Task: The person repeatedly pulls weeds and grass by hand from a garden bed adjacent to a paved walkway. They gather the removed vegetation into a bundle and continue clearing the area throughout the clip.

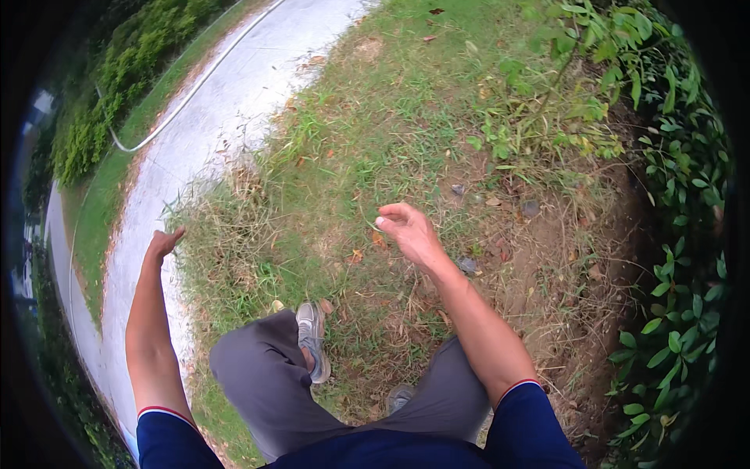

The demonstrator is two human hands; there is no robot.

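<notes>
1. Many thin, wispy stalks, straw-dry and green, make up a shaggy clump of grass (230, 223) beside the smooth, pale path (234, 78).
2. The left hand (165, 242) is at the clump's left edge; its grip cannot be told.
3. The right hand (412, 234) curls over patchy ground (344, 211), well right of the clump; whether it pinches anything is unclear.

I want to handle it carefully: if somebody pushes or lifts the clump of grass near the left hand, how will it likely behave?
The grass clump would probably bend rather than stay stiff, since its blades are thin. It looks light for its size, being loosely tangled. Its straw-coloured, dry-looking parts may snap or shed.
</notes>
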